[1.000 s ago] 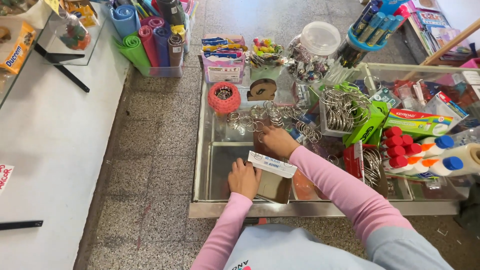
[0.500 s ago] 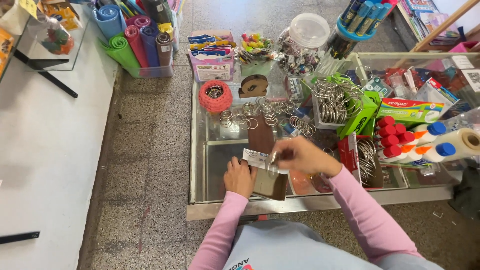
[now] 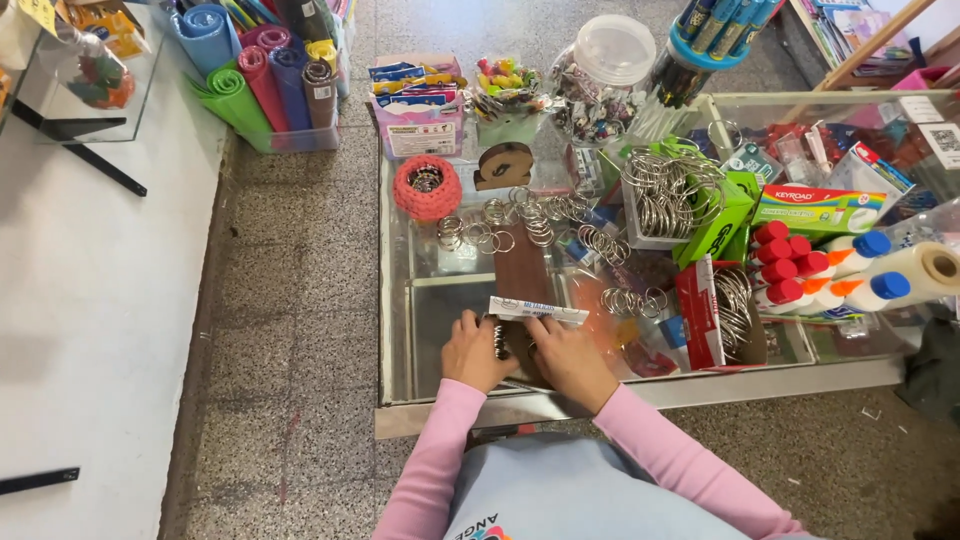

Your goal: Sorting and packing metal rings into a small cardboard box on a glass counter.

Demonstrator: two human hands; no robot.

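Both hands clamp one small box of metal rings: left hand point(image 3: 478, 352) and right hand point(image 3: 570, 360) pinch it point(image 3: 522, 335) at the glass counter's point(image 3: 400, 330) near edge. From my head view, loose rings point(image 3: 520, 215) beyond could scatter if an elbow sweeps forward.

A stationery shop: glass counter point(image 3: 400, 300) with metal rings point(image 3: 670, 190), glue bottles point(image 3: 860, 290), paper rolls point(image 3: 260, 80).

Long pink sleeves; pale blue garment; bare hands point(image 3: 530, 352).
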